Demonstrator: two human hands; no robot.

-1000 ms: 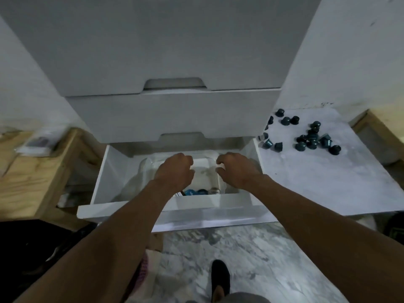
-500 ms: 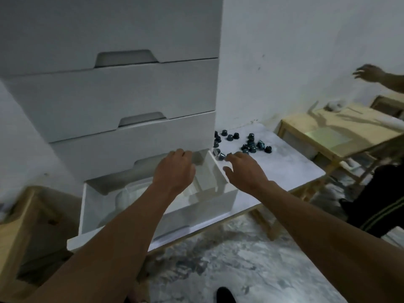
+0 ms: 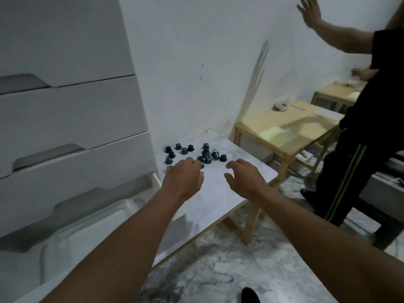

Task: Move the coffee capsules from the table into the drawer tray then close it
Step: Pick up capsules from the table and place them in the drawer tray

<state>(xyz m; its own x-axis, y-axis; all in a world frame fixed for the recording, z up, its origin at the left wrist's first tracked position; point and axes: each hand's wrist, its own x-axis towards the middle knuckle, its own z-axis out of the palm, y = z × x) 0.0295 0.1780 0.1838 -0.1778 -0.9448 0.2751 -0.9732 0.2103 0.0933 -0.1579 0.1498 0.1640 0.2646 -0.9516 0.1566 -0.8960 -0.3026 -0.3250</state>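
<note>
Several dark teal coffee capsules lie scattered at the far end of the white marble-look table, close to the wall. My left hand hovers over the table with its fingertips at the near edge of the capsule cluster, fingers curled; whether it touches one I cannot tell. My right hand hangs just to the right, fingers spread and empty. The bottom drawer of the white cabinet stands pulled out at lower left, with the clear plastic tray inside it partly hidden by my left arm.
The white cabinet with closed upper drawers fills the left. Another person in black clothes stands at the right with an arm raised. Wooden tables stand behind the marble table. A marbled floor lies below.
Both my hands have left the drawer and moved right, out over the table toward the capsules. The view has swung right, bringing the other person into sight.
</note>
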